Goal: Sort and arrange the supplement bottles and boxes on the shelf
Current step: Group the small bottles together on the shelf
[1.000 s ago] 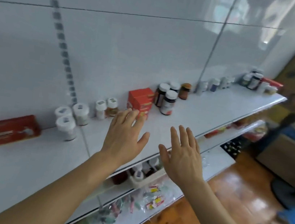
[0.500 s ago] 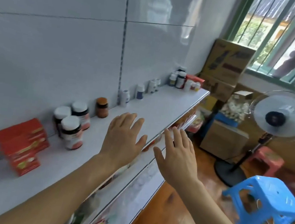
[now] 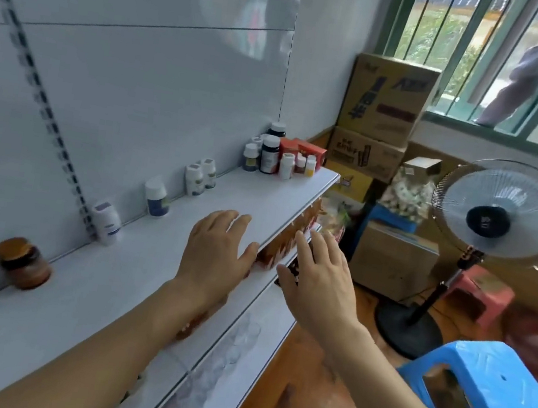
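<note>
Both hands flat, empty, above shelf

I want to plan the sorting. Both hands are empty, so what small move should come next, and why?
Probably reach the left hand forward to the nearest white bottle by the back panel. Both hands are open and hold nothing, and the bottles stand scattered singly along the shelf, apart from the far cluster.

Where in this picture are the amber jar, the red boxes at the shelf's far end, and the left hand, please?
amber jar [image 3: 24, 264]: head view, on its brown body.
red boxes [image 3: 306, 149]: head view, on the front face.
left hand [image 3: 215, 253]: head view, on the back of the hand.
</note>
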The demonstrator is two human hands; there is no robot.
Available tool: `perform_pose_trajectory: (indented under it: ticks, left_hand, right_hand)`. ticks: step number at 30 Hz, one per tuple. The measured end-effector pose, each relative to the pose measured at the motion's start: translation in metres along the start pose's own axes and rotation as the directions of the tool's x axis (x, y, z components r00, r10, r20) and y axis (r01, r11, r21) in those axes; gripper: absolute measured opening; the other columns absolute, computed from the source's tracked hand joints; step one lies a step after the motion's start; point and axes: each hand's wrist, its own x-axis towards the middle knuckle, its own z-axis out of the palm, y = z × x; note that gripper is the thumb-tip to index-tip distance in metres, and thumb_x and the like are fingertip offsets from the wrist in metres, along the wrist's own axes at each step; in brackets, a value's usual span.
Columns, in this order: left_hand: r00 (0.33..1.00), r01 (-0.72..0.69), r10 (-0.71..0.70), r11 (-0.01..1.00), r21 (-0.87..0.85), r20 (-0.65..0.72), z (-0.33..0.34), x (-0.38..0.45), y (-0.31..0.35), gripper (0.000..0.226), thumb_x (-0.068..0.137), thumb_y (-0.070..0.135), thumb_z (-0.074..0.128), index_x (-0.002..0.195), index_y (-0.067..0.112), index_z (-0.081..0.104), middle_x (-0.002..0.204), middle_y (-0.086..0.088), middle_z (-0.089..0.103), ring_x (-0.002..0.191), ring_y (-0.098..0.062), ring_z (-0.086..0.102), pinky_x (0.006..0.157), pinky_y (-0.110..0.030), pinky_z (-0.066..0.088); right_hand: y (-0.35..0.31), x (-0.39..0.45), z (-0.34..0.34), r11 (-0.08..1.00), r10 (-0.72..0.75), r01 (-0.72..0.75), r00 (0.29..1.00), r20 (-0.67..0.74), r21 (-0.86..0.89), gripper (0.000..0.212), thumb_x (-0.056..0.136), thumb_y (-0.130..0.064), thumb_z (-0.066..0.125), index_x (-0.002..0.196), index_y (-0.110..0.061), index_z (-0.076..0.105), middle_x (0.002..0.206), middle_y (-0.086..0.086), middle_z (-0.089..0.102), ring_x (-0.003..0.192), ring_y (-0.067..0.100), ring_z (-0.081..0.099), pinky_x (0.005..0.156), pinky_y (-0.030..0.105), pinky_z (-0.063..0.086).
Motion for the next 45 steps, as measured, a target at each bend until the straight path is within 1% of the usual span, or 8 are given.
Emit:
perform_pose_trajectory:
  ticks: [14, 23, 29, 32, 35, 38, 41, 45]
  left_hand:
    - [0.983, 0.179, -0.179, 0.984, 0.011, -0.031, 0.098, 0.192, 0.034, 0.057, 0.095, 0.046, 0.041, 0.141, 0.013, 0.048, 0.143, -0.007, 0.051, 0.133, -0.026, 0.041, 0.112, -0.041, 0.034]
    - [0.977, 0.210, -0.211, 0.977, -0.023, -0.028, 0.176, 0.317, 0.019, 0.054, 0.092, 0.044, 0.048, 0.136, 0.012, 0.052, 0.130, -0.006, 0.057, 0.120, -0.028, 0.050, 0.099, -0.041, 0.043]
    - [0.961, 0.276, -0.276, 0.961, 0.000, 0.004, 0.212, 0.351, 0.009, 0.054, 0.091, 0.041, 0.051, 0.137, 0.015, 0.050, 0.125, -0.004, 0.056, 0.115, -0.027, 0.051, 0.096, -0.039, 0.046]
    - [0.934, 0.358, -0.358, 0.934, -0.001, 0.009, 0.227, 0.362, 0.010, 0.053, 0.091, 0.036, 0.059, 0.139, 0.016, 0.048, 0.127, -0.004, 0.054, 0.115, -0.027, 0.050, 0.096, -0.039, 0.046]
    - [0.906, 0.422, -0.422, 0.906, 0.004, -0.026, 0.237, 0.368, 0.019, 0.049, 0.089, 0.030, 0.063, 0.134, 0.018, 0.050, 0.120, -0.005, 0.055, 0.106, -0.028, 0.054, 0.085, -0.039, 0.050]
    - [0.875, 0.477, -0.476, 0.879, -0.010, -0.083, 0.245, 0.375, 0.027, 0.039, 0.089, 0.025, 0.064, 0.125, 0.014, 0.055, 0.116, -0.009, 0.059, 0.102, -0.031, 0.058, 0.076, -0.042, 0.053]
    - [0.824, 0.555, -0.557, 0.830, -0.049, -0.106, 0.250, 0.382, 0.035, 0.030, 0.092, 0.025, 0.063, 0.118, 0.011, 0.055, 0.119, -0.011, 0.060, 0.101, -0.033, 0.059, 0.072, -0.042, 0.052]
    - [0.759, 0.629, -0.641, 0.767, -0.124, -0.115, 0.250, 0.384, 0.041, 0.026, 0.093, 0.026, 0.062, 0.116, 0.015, 0.054, 0.122, -0.005, 0.060, 0.100, -0.030, 0.060, 0.074, -0.040, 0.050]
  right_hand:
    - [0.147, 0.224, 0.048, 0.988, -0.156, 0.155, 0.986, 0.064, 0.018, 0.068, 0.100, -0.055, 0.032, 0.156, -0.018, 0.020, 0.163, 0.010, 0.021, 0.152, 0.030, 0.008, 0.123, 0.043, 0.010]
    - [0.205, 0.363, 0.100, 0.981, -0.192, 0.195, 0.975, 0.108, -0.012, 0.064, 0.099, -0.049, 0.041, 0.152, -0.016, 0.027, 0.156, 0.010, 0.033, 0.147, 0.031, 0.022, 0.121, 0.044, 0.022]
    - [0.221, 0.423, 0.139, 0.964, -0.266, 0.263, 0.948, 0.173, 0.043, 0.056, 0.096, -0.036, 0.051, 0.146, -0.020, 0.031, 0.137, 0.007, 0.047, 0.123, 0.030, 0.044, 0.099, 0.041, 0.044]
    - [0.229, 0.445, 0.160, 0.940, -0.341, 0.333, 0.918, 0.201, 0.078, 0.043, 0.096, -0.032, 0.053, 0.136, -0.019, 0.043, 0.121, 0.009, 0.056, 0.107, 0.032, 0.052, 0.084, 0.040, 0.047]
    - [0.238, 0.455, 0.176, 0.905, -0.423, 0.405, 0.892, 0.163, 0.132, 0.026, 0.096, -0.027, 0.055, 0.120, -0.017, 0.057, 0.107, 0.009, 0.061, 0.100, 0.031, 0.056, 0.070, 0.039, 0.051]
    - [0.246, 0.462, 0.187, 0.871, -0.480, 0.457, 0.870, 0.113, 0.180, 0.015, 0.087, -0.017, 0.067, 0.100, -0.016, 0.061, 0.086, 0.005, 0.061, 0.072, 0.028, 0.058, 0.043, 0.028, 0.032]
    - [0.249, 0.466, 0.196, 0.842, -0.518, 0.497, 0.853, 0.059, 0.209, 0.019, 0.077, -0.012, 0.076, 0.086, -0.015, 0.060, 0.072, 0.003, 0.055, 0.049, 0.024, 0.045, 0.042, 0.022, 0.014]
    - [0.251, 0.474, 0.202, 0.788, -0.579, 0.564, 0.815, -0.013, 0.247, 0.025, 0.071, -0.007, 0.079, 0.082, -0.013, 0.059, 0.070, 0.004, 0.053, 0.045, 0.022, 0.030, 0.044, 0.019, 0.004]
